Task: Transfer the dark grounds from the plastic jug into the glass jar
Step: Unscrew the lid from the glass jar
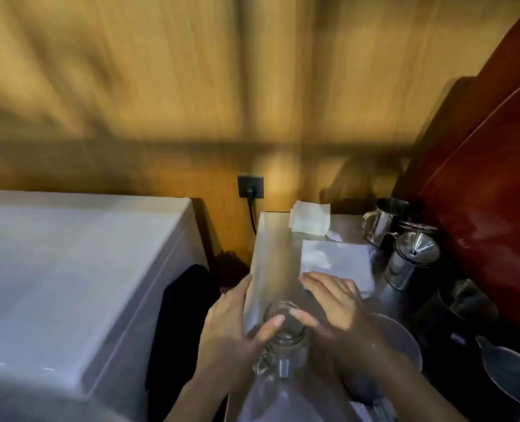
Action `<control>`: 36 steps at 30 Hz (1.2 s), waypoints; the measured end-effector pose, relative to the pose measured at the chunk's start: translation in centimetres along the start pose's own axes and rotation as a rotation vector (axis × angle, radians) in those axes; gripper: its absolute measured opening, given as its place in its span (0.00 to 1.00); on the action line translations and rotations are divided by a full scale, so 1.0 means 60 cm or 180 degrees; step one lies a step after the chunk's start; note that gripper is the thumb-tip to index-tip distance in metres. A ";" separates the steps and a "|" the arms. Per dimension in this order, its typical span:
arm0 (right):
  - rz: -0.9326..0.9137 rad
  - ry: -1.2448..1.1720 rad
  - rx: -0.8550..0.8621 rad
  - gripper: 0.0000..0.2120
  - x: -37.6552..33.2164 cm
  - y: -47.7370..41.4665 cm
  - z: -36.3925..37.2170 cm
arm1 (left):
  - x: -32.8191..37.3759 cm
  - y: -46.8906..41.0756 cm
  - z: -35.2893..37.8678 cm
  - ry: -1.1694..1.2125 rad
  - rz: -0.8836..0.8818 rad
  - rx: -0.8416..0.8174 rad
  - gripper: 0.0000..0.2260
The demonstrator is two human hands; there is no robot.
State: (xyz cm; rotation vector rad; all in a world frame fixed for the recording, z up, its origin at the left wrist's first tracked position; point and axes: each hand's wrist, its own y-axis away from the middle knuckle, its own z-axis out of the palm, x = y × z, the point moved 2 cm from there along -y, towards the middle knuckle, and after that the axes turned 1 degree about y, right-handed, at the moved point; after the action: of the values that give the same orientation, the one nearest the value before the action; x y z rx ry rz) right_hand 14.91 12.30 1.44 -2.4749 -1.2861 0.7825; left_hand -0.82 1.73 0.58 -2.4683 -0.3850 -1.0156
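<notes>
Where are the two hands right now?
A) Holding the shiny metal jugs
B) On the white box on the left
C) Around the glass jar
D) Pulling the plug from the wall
C: the left hand and right hand sit on either side of the jar, thumbs at its open mouth; the picture is too blurry to tell how tightly they grip.

A white appliance (70, 269) is filling 9 o'clock; folded white papers (310, 220) are lying at 1 o'clock — steel pitchers (383, 219) are standing toward 3 o'clock.
</notes>
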 end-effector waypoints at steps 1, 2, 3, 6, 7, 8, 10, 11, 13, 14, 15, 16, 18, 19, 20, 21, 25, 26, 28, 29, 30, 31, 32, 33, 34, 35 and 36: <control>-0.0093 0.0045 -0.0054 0.25 0.001 0.003 0.006 | -0.003 0.004 0.001 -0.0063 -0.0138 -0.0102 0.41; -0.0166 0.0096 -0.0168 0.26 -0.004 0.003 0.006 | -0.005 0.007 0.006 -0.0263 -0.0081 -0.0172 0.43; -0.0198 0.0141 -0.0276 0.27 -0.004 0.006 0.010 | -0.012 0.012 0.010 -0.0449 -0.0061 -0.0242 0.44; 0.0005 -0.0096 -0.0784 0.32 -0.003 0.012 0.025 | -0.024 0.018 0.026 -0.0655 -0.0132 -0.0456 0.45; 0.0067 -0.0145 -0.0888 0.32 0.000 0.014 0.031 | -0.027 0.019 0.032 -0.0706 -0.0171 -0.0530 0.45; 0.0080 -0.0129 -0.0960 0.32 -0.002 0.014 0.032 | -0.027 0.021 0.036 -0.0753 -0.0186 -0.0577 0.46; 0.0074 -0.0174 -0.1008 0.30 -0.006 0.013 0.035 | -0.027 0.023 0.048 -0.0793 -0.0245 -0.0627 0.45; 0.0096 -0.0198 -0.1031 0.29 -0.008 0.012 0.035 | -0.026 0.024 0.053 -0.0818 -0.0237 -0.0610 0.43; 0.0199 -0.0259 -0.1083 0.29 -0.010 0.011 0.035 | -0.025 0.023 0.061 -0.0852 -0.0229 -0.0558 0.37; 0.0215 -0.0249 -0.1080 0.29 -0.010 0.010 0.034 | -0.024 0.022 0.063 -0.0818 -0.0241 -0.0530 0.36; 0.0202 -0.0212 -0.1054 0.28 -0.011 0.011 0.034 | -0.025 0.020 0.064 -0.0745 -0.0257 -0.0521 0.34; 0.0166 -0.0144 -0.1014 0.28 -0.012 0.012 0.034 | -0.026 0.017 0.064 -0.0652 -0.0256 -0.0540 0.33; 0.0185 0.0010 -0.0903 0.28 -0.016 0.015 0.032 | -0.032 0.008 0.063 -0.0428 -0.0160 -0.0708 0.31; 0.0211 0.0118 -0.0852 0.29 -0.019 0.017 0.031 | -0.034 0.002 0.061 -0.0275 -0.0097 -0.0838 0.31; 0.0225 0.0244 -0.0798 0.30 -0.023 0.020 0.029 | -0.036 -0.005 0.058 -0.0109 -0.0035 -0.0974 0.30; 0.0215 0.0364 -0.0718 0.30 -0.027 0.022 0.027 | -0.038 -0.012 0.055 0.0062 -0.0002 -0.1127 0.28; 0.0190 0.0768 -0.0487 0.26 -0.039 0.029 0.019 | -0.040 -0.032 0.054 0.0493 -0.0068 -0.1625 0.23; 0.0204 0.0813 -0.0516 0.26 -0.039 0.029 0.018 | -0.041 -0.037 0.054 0.0539 -0.0105 -0.1682 0.23; 0.0254 0.0846 -0.0575 0.26 -0.039 0.030 0.019 | -0.043 -0.044 0.056 0.0549 -0.0116 -0.1729 0.23; 0.0260 0.0872 -0.0574 0.27 -0.038 0.030 0.019 | -0.044 -0.046 0.057 0.0532 -0.0098 -0.1742 0.24; 0.0263 0.0909 -0.0586 0.28 -0.039 0.030 0.020 | -0.044 -0.048 0.057 0.0515 -0.0076 -0.1755 0.24; 0.0264 0.0942 -0.0610 0.29 -0.039 0.030 0.021 | -0.045 -0.049 0.058 0.0505 -0.0060 -0.1769 0.25; 0.0264 0.0965 -0.0617 0.29 -0.039 0.029 0.021 | -0.046 -0.049 0.058 0.0501 -0.0056 -0.1785 0.25; 0.0253 0.0983 -0.0605 0.29 -0.038 0.030 0.022 | -0.046 -0.050 0.059 0.0508 -0.0059 -0.1796 0.25; 0.0241 0.0994 -0.0602 0.29 -0.036 0.030 0.022 | -0.047 -0.050 0.059 0.0534 -0.0067 -0.1800 0.25; 0.0240 0.0992 -0.0623 0.28 -0.035 0.030 0.022 | -0.048 -0.049 0.060 0.0574 -0.0078 -0.1793 0.25; 0.0247 0.0989 -0.0659 0.29 -0.035 0.031 0.022 | -0.049 -0.048 0.060 0.0616 -0.0081 -0.1777 0.25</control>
State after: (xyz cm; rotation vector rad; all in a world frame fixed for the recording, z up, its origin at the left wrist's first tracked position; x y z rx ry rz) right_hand 14.47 9.49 0.27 -2.6860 -1.2152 0.2725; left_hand -1.91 5.77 -2.98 -2.8046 -0.0713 -1.5255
